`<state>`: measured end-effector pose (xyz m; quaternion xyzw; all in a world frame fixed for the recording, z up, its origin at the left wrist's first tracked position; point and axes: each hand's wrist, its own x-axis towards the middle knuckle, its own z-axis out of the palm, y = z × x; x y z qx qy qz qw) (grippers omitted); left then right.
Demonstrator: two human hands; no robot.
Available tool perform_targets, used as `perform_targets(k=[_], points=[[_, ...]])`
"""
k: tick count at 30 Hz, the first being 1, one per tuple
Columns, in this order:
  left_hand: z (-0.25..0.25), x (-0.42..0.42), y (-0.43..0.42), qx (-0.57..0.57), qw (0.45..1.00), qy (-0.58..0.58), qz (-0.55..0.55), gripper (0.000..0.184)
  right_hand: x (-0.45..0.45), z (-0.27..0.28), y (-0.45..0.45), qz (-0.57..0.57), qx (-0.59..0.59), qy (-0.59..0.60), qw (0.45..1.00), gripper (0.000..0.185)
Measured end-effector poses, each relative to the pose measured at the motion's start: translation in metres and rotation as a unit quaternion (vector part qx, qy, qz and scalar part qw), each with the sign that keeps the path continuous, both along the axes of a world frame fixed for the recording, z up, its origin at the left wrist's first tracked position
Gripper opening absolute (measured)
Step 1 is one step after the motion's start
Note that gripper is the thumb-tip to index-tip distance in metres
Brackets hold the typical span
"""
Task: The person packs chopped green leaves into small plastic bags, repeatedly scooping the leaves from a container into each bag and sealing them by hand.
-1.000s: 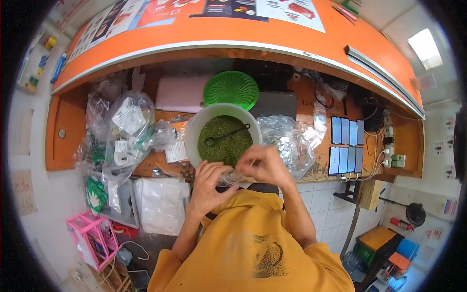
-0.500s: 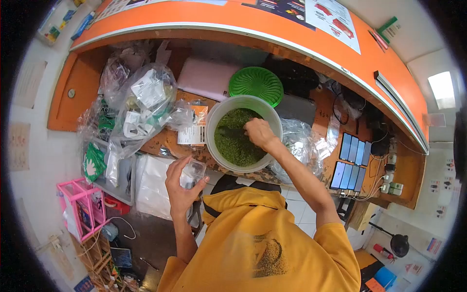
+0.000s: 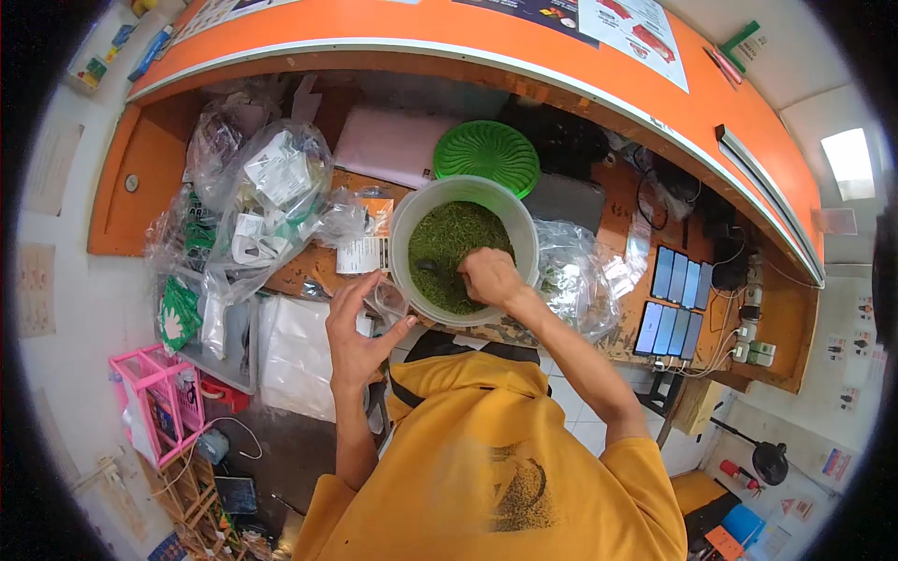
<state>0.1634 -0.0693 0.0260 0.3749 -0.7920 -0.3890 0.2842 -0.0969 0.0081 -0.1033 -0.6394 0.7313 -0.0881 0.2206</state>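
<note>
A white plastic tub (image 3: 400, 245) holds finely chopped green material (image 3: 454, 234). Over its right part my right hand (image 3: 490, 278) is closed, apparently round the handle of a dark spoon (image 3: 427, 266), whose bowl is partly sunk in the green. Just left of the tub's lower rim, my left hand (image 3: 354, 341) holds a small clear plastic container (image 3: 385, 301) between thumb and fingers, its opening facing the tub. What the container holds is too unclear to tell.
A green lid (image 3: 486, 157) lies behind the tub. Clear plastic bags (image 3: 271, 196) lie left, more clear plastic (image 3: 575, 280) right. Several phones (image 3: 669, 329) with cables lie farther right. An orange shelf (image 3: 374, 70) overhangs the back. White plastic sheets (image 3: 295, 360) are at the lower left.
My hands were together at the tub's front rim, then parted. My right hand took the spoon and moved lower in the tub; my left hand now holds the container nearer the rim.
</note>
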Motion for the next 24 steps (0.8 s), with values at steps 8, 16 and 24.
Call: perform_targets(k=[8,16,24], points=[[-0.013,-0.017,-0.02,0.018,1.0,0.02,0.0,0.072,-0.043,0.069,0.032,-0.044,0.057,-0.268,0.961,0.028],[-0.029,-0.054,-0.03,-0.024,0.999,0.044,0.0,0.067,-0.064,0.113,0.063,-0.256,0.043,-0.438,0.861,0.026],[-0.054,-0.107,-0.02,-0.004,0.999,0.037,-0.034,0.061,-0.02,0.163,0.073,-0.289,-0.144,-0.203,0.924,0.023]])
